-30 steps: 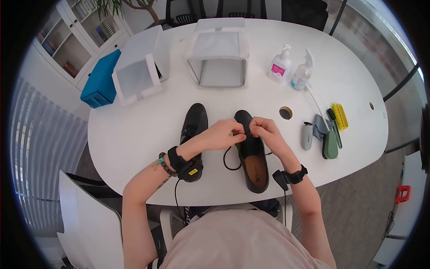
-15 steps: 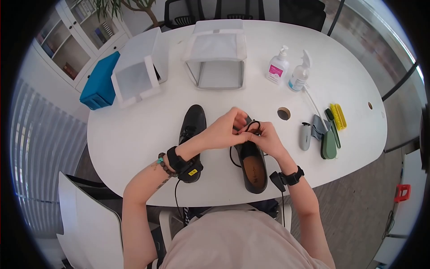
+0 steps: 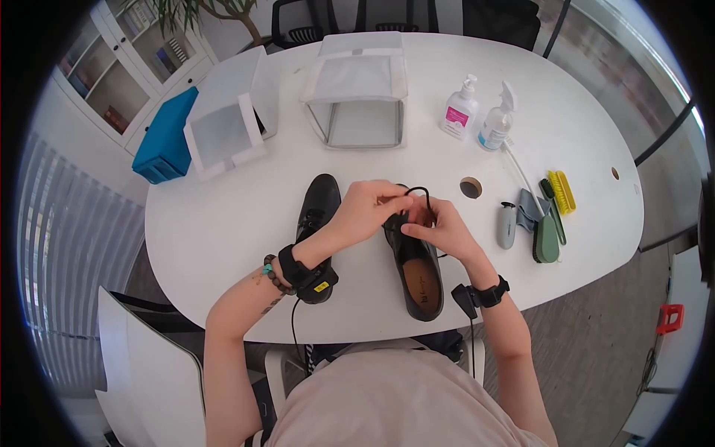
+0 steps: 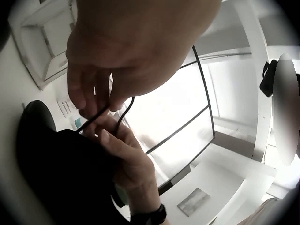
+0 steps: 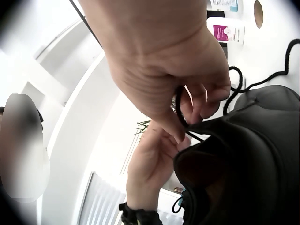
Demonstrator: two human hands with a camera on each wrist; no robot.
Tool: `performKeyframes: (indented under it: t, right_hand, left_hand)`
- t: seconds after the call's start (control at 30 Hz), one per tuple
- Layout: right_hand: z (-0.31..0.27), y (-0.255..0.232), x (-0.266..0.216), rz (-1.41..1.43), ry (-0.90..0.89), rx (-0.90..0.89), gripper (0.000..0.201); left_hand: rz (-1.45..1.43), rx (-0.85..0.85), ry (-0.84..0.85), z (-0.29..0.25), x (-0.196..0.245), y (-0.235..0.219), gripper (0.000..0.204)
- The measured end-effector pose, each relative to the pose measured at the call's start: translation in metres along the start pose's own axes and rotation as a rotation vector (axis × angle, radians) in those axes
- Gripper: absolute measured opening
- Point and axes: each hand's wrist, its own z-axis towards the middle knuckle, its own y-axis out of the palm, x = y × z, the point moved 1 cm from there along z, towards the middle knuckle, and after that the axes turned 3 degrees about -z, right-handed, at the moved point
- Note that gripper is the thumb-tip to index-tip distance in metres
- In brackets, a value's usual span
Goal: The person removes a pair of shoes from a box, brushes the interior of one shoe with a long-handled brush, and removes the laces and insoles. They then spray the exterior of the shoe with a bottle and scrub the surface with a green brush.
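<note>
Both hands are over the laced front of a black leather shoe [image 3: 412, 248] on the table, its brown insole showing. My left hand [image 3: 363, 214] pinches a black shoelace [image 4: 95, 117] between thumb and fingers. Close beside it, my right hand [image 3: 447, 229] has its fingers curled round a loop of the shoelace [image 5: 179, 106], which runs between thumb and fingers. The loop arches above the hands in the head view. Its mate, a black shoe [image 3: 322, 198] with a tied bow, lies to the left, partly behind the left wrist. The hands hide the right shoe's eyelets.
Two white fabric boxes [image 3: 355, 86] and a teal case [image 3: 167, 138] stand at the back left. A pump bottle [image 3: 459, 112] and spray bottle [image 3: 497, 119] stand back right. Nearer lie a grey bottle [image 3: 507, 226], a green brush [image 3: 547, 242], a yellow brush [image 3: 563, 192] and a grey cloth [image 3: 529, 212].
A lace loop has come up between the hands. The left hand rose with its fingers spread, then came back down to pinch the lace; the right thumb has parted from the left fingers.
</note>
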Motion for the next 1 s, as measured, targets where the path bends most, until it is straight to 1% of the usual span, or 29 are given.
performKeyframes:
  t: [0.03, 0.07, 0.13, 0.2, 0.27, 0.3, 0.33, 0.37, 0.4, 0.43, 0.47, 0.5, 0.63, 0.67, 0.73, 0.83, 0.87, 0.93, 0.97, 1.0]
  right_hand:
    - [-0.001, 0.003, 0.0, 0.062, 0.06, 0.0, 0.019]
    - [0.0, 0.006, 0.003, 0.061, 0.059, 0.0, 0.019]
    - [0.002, 0.011, 0.014, 0.098, -0.033, -0.017, 0.019]
    - [0.004, 0.011, 0.02, 0.056, -0.047, -0.002, 0.018]
    - [0.003, 0.012, 0.021, 0.014, -0.06, 0.013, 0.017]
    - [0.002, 0.014, 0.018, 0.147, -0.059, 0.057, 0.015]
    - [0.001, 0.014, 0.016, 0.279, -0.056, 0.101, 0.014]
    - [0.0, 0.012, 0.014, 0.28, -0.055, 0.101, 0.014]
    - [0.0, 0.009, 0.012, 0.269, 0.0, 0.105, 0.014]
    - [0.001, 0.008, 0.012, 0.258, 0.055, 0.11, 0.014]
    - [0.001, 0.009, 0.012, 0.259, 0.055, 0.109, 0.014]
    - [0.002, 0.01, 0.013, 0.301, 0.035, 0.124, 0.015]
    - [0.001, 0.013, 0.009, 0.398, -0.013, 0.149, 0.019]
    - [0.0, 0.012, 0.008, 0.398, -0.012, 0.147, 0.019]
    - [-0.002, 0.008, 0.006, 0.594, 0.003, 0.2, 0.022]
    - [-0.001, -0.005, -0.001, 0.567, 0.006, 0.235, 0.025]
    - [-0.001, -0.007, -0.002, 0.567, 0.006, 0.237, 0.025]
    - [-0.001, -0.009, -0.006, 0.527, 0.012, 0.18, 0.023]
    - [-0.001, -0.01, -0.005, 0.526, 0.013, 0.181, 0.023]
    - [0.0, -0.009, -0.005, 0.44, 0.009, 0.163, 0.023]
  left_hand:
    - [-0.125, 0.015, 0.004, 0.001, 0.005, 0.0, 0.022]
    - [-0.249, 0.032, 0.009, 0.003, 0.01, 0.0, 0.022]
    - [-0.265, 0.033, 0.035, 0.004, 0.018, 0.0, 0.022]
    - [-0.282, 0.029, 0.059, 0.006, 0.017, 0.001, 0.022]
    - [-0.35, 0.022, 0.042, 0.008, 0.007, 0.002, 0.029]
    - [-0.349, 0.023, 0.042, 0.005, 0.008, 0.002, 0.029]
    - [-0.171, 0.006, 0.012, 0.0, 0.009, 0.004, 0.032]
    - [0.006, -0.012, -0.019, -0.003, 0.01, 0.005, 0.036]
    - [0.006, -0.011, -0.02, -0.003, 0.002, 0.003, 0.036]
    - [0.016, -0.145, -0.076, -0.002, -0.011, 0.002, 0.039]
    - [0.026, -0.279, -0.133, -0.001, -0.023, 0.002, 0.042]
    - [0.028, -0.272, -0.111, -0.001, -0.021, 0.002, 0.036]
    - [0.111, -0.292, -0.074, 0.001, -0.013, -0.005, 0.032]
    - [0.138, -0.326, -0.079, 0.001, -0.01, -0.007, 0.028]
    - [0.166, -0.36, -0.083, 0.001, -0.013, -0.007, 0.025]
    - [0.192, -0.384, -0.078, 0.001, -0.017, -0.006, 0.025]
    - [0.181, -0.362, -0.091, 0.0, -0.016, -0.005, 0.026]
    - [0.168, -0.342, -0.098, 0.002, -0.01, -0.004, 0.028]
    - [0.122, -0.312, -0.063, 0.003, -0.006, -0.003, 0.03]
    - [0.077, -0.282, -0.03, 0.004, -0.004, -0.002, 0.033]
